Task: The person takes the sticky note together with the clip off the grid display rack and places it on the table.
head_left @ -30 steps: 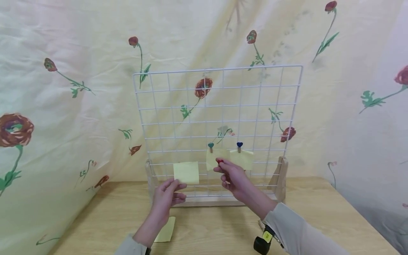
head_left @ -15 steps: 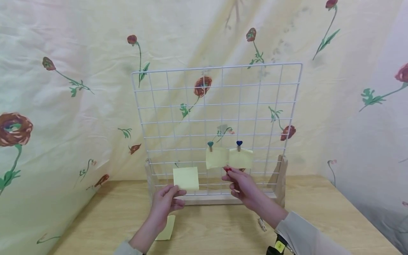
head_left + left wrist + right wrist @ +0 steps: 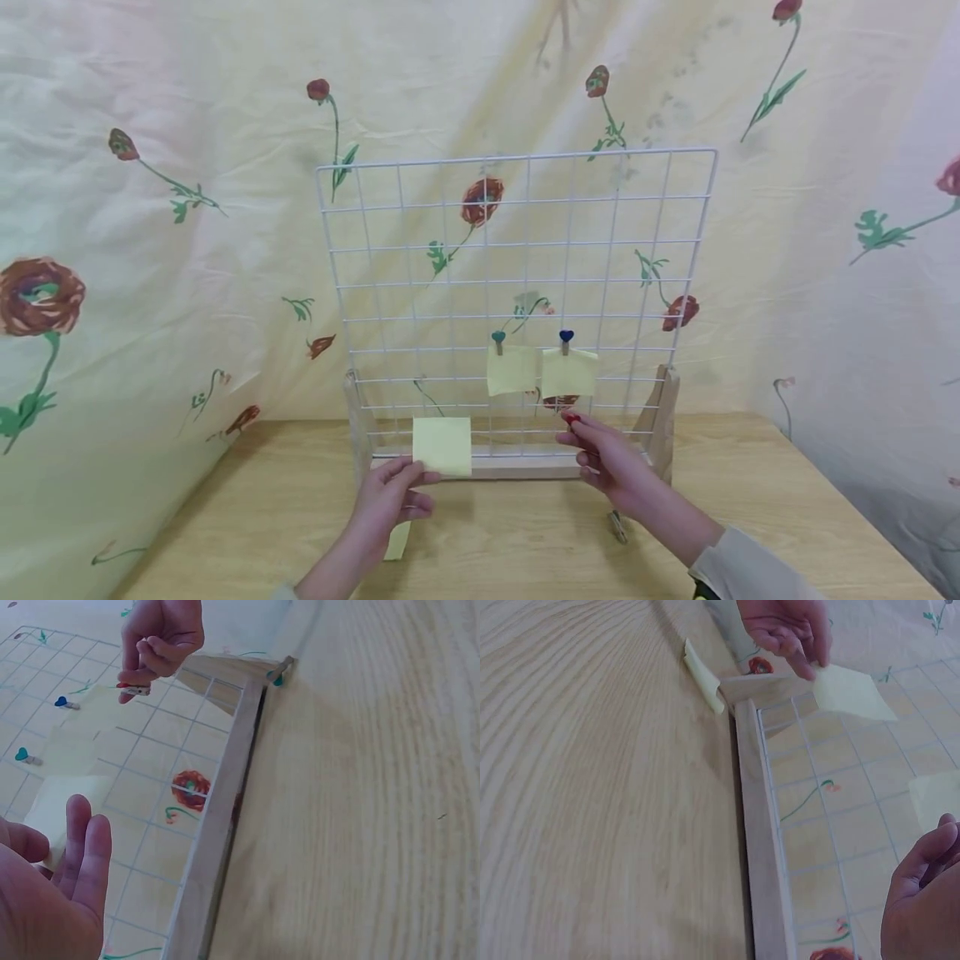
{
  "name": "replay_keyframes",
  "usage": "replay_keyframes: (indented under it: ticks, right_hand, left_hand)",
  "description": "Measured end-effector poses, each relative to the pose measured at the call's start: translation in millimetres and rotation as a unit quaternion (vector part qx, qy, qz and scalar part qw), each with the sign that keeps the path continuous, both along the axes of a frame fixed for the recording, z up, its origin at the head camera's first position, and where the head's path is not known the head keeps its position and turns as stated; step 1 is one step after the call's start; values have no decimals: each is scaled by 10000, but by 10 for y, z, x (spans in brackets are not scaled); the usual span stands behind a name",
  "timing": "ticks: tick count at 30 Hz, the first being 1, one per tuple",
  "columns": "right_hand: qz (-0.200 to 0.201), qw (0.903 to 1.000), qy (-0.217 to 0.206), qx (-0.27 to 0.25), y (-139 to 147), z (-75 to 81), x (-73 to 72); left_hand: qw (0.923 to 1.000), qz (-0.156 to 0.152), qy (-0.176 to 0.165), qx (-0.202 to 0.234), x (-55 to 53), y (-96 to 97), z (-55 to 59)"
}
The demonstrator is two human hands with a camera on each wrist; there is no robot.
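Note:
My left hand (image 3: 393,492) pinches a pale yellow sticky note (image 3: 442,446) by its lower left corner, in front of the lower part of a white wire grid panel (image 3: 486,283). To the right, my right hand (image 3: 611,458) pinches a small clothespin with a red heart (image 3: 133,688) between thumb and forefinger. Two more notes hang on the grid: the left note (image 3: 512,371) under a teal-heart clothespin (image 3: 498,340), the right note (image 3: 570,372) under a blue-heart clothespin (image 3: 566,340). In the right wrist view the held note (image 3: 853,692) slants outward from the left hand's fingertips.
A wooden base (image 3: 517,468) carries the grid on the wood table (image 3: 510,533). Another sticky note (image 3: 397,542) lies partly behind my left hand, its edge curled up. One loose clothespin (image 3: 617,527) lies near my right forearm. Flowered cloth (image 3: 225,308) hangs behind.
My right hand has moved down and to the right, away from the hanging notes, with the red-heart clothespin. My left hand has lowered its sticky note from the grid's lower squares towards the base.

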State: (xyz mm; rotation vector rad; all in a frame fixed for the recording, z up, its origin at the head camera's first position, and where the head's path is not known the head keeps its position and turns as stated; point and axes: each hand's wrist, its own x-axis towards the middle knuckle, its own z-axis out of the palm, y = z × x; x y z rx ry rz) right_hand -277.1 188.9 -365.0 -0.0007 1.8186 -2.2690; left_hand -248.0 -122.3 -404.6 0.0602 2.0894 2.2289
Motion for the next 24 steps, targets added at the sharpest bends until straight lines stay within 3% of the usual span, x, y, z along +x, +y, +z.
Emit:
replay_keyframes:
  ticks: [8,24]
  right_hand:
    - [52,10000,-81,1,212,-109,77]
    - [-368,9985,-359,211,557,-376,208]
  left_hand:
    - [9991,-295,-261,126,64,-25,-120]
    - [9942,-746,-760,169,143,-66,-363]
